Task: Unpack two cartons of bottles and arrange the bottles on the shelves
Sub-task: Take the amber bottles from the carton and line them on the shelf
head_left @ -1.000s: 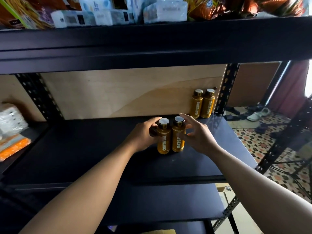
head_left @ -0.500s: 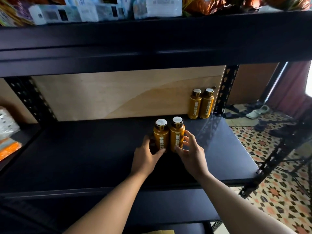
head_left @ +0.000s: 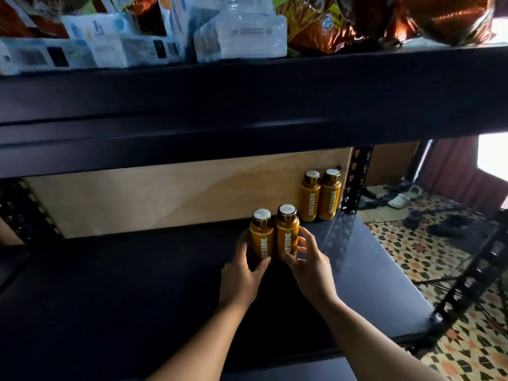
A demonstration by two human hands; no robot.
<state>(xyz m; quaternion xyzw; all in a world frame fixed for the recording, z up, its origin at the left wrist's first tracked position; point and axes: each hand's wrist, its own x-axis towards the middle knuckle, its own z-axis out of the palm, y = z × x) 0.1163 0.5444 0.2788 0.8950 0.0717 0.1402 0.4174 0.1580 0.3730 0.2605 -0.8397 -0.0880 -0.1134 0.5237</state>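
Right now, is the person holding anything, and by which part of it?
Yes: the left hand grips the front-left bottle and the right hand the front-right bottle, each round its lower body.

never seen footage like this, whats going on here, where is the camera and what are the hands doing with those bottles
There is no machine here. These are a person's two bare hands, filmed by one wide-angle camera worn on their head, looking forward and down. That is why the arms come in from the bottom edge.

The left hand grips the front-left bottle, and the right hand grips the front-right bottle. Both bottles stand upright, side by side, on the dark shelf.

Two more of the same amber bottles, the back pair, stand against the wooden back panel at the shelf's right end. The shelf above carries packets. To the right is a patterned tiled floor.
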